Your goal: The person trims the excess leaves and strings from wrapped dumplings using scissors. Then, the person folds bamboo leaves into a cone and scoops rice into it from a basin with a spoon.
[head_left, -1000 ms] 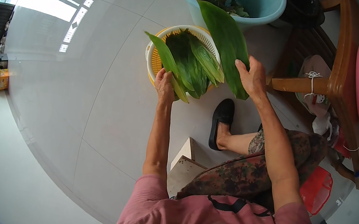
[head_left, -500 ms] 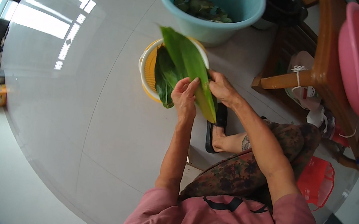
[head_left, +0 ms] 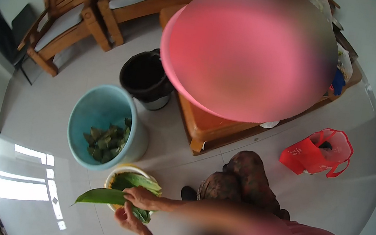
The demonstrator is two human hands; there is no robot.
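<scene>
A long green leaf [head_left: 102, 196] extends leftward from my hands, over the rim of a white and yellow basket [head_left: 113, 174]. My right hand [head_left: 142, 198] is closed on the leaf's right end. Just below it, my left hand [head_left: 130, 219] has curled fingers at the leaf's lower edge; its exact grip is partly hidden. More green leaves [head_left: 138, 181] lie in the basket under my hands.
Above the basket stands a light blue bucket [head_left: 77, 124] with dark green leaf-wrapped bundles [head_left: 107, 144]. Behind are a black-lined bin [head_left: 142, 78], a large pink basin [head_left: 235, 66] on a wooden table [head_left: 197, 119], and wooden seats [head_left: 66, 19]. A red bag [head_left: 307, 153] is at right.
The view has turned towards the table and seats. Both hands have stayed together by the leaf over the basket, after being apart in the earliest frame. The leaf now points left in view.
</scene>
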